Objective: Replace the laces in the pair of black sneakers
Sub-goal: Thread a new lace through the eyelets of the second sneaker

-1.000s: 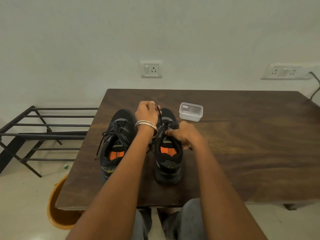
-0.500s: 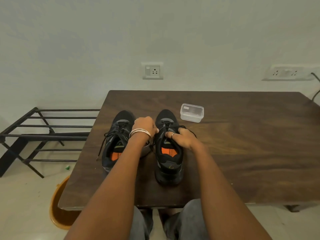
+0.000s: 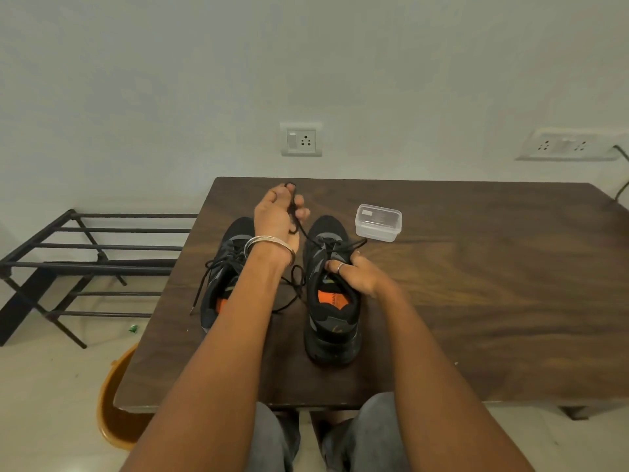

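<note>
Your left hand (image 3: 277,212) is raised above the counter (image 3: 476,301) toward its far edge, fingers curled round a black lace (image 3: 308,235) that hangs in a bunch from your fingertips and runs down in a taut line to the eyelets of the right sneaker (image 3: 332,301). A slack loop of the same lace lies on the counter between the two shoes, under your left forearm. A metal bangle (image 3: 269,241) sits on that wrist. Your right hand (image 3: 354,272) grips the tongue and upper eyelets of the right sneaker, fingers curled over its opening and holding it down; a ring shows on one finger. That sneaker stands upright near the counter's near edge, toe pointing to the far edge, its orange insole visible. The left sneaker (image 3: 221,277) stands just beside it toward the left edge, partly hidden by your left arm, and it is laced, with a loose end trailing to the left edge of the counter. A small clear box (image 3: 378,222) with a lid sits past the right sneaker's toe, close to it but not touching. Off the counter's left edge stand a black rack (image 3: 85,264) and, by the near left corner, an orange bucket (image 3: 112,413) on the floor.
</note>
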`<state>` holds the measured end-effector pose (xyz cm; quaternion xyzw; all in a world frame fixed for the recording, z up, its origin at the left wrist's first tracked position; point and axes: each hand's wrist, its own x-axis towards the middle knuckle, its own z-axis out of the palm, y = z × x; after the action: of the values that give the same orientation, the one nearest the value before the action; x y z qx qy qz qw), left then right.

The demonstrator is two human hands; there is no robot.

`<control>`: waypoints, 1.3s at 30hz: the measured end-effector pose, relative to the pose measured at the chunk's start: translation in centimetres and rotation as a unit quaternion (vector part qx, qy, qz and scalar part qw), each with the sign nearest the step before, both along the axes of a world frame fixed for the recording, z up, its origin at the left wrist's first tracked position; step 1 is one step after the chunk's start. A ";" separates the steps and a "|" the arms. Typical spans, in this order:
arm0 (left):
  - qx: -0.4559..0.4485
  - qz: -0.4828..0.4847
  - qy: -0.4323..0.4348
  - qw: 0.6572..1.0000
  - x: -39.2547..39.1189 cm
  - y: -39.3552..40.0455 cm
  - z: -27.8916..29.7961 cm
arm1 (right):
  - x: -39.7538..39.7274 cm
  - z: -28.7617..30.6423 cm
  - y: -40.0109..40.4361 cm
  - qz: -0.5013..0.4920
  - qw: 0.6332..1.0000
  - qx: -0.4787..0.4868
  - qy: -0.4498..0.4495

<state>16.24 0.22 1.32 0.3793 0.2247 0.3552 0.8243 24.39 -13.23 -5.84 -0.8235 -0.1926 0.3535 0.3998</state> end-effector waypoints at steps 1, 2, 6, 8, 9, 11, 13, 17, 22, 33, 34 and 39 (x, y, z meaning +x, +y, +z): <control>0.093 0.002 0.087 0.992 -0.2 -0.1 -0.6 | 0.1 -0.2 0.1 0.001 1.000 0.002 -0.004; 0.221 0.003 0.198 0.955 -0.3 0.0 -1.5 | 0.2 -0.3 0.1 0.004 1.000 0.004 -0.010; 0.512 -0.104 0.449 0.725 -0.1 0.5 -3.4 | 0.6 -0.7 0.2 0.011 1.000 0.006 -0.021; 0.527 -0.172 0.507 0.660 0.2 0.3 -3.1 | 0.7 -0.9 0.4 0.010 1.000 0.007 -0.023; 0.534 -0.183 0.522 0.640 0.4 0.1 -2.9 | 0.8 -1.0 0.4 0.009 1.000 0.006 -0.025; 0.551 -0.170 0.534 0.619 0.8 0.1 -2.7 | 0.9 -1.2 0.4 0.007 1.000 0.004 -0.027; 0.546 -0.136 0.527 0.636 0.6 0.3 -2.8 | 0.9 -1.3 0.5 0.005 1.000 0.008 -0.018; 0.361 -0.071 0.381 0.848 0.0 0.4 -2.5 | 0.9 -1.3 0.5 0.004 1.000 -0.006 -0.024; -0.043 -0.009 0.055 0.998 0.5 1.3 -0.5 | 0.8 -1.2 0.6 -0.009 1.000 -0.020 -0.018; 0.169 -0.015 0.253 0.952 -0.2 0.0 -2.2 | 0.4 -0.5 0.5 -0.012 1.000 -0.021 0.000; 0.190 -0.007 0.290 0.938 -0.2 -0.2 -2.9 | 0.3 -0.4 0.5 -0.011 1.000 -0.019 0.002; 0.239 -0.029 0.451 0.859 0.0 -0.1 -5.0 | -0.2 0.3 0.3 -0.011 1.000 -0.009 -0.012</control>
<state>16.24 0.14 -3.63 0.6900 0.4687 0.1637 0.5267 24.22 -12.96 -5.52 -0.8331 -0.1854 0.3410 0.3941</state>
